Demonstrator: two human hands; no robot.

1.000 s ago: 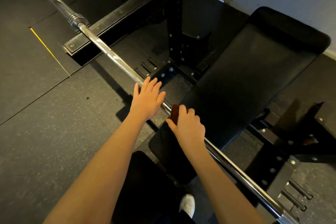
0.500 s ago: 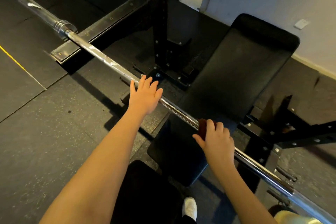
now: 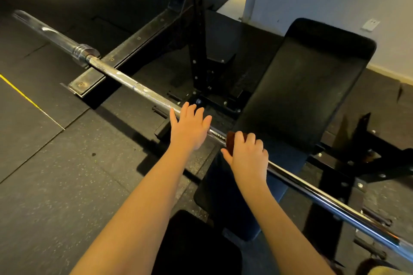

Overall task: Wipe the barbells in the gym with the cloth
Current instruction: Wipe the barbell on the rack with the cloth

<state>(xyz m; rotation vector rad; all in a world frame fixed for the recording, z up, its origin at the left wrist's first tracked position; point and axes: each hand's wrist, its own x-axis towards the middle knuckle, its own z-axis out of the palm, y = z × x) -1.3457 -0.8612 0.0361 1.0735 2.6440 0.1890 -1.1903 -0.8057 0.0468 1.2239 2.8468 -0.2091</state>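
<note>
I see the barbell [image 3: 138,87] lying slantwise across the black rack [image 3: 197,29], its thick sleeve at the far left and its shaft running off toward the near right. My left hand [image 3: 188,128] rests flat on the shaft near the rack's upright, fingers straight and spread, gripping nothing. Just beside it, my right hand [image 3: 247,155] is curled round a dark red-brown cloth [image 3: 230,139], holding it on the shaft above the left edge of the black bench [image 3: 301,96]

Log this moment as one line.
task: wipe barbell | left hand: flat on barbell, fingers straight | right hand: grips brown cloth on barbell | bench: under barbell
</note>
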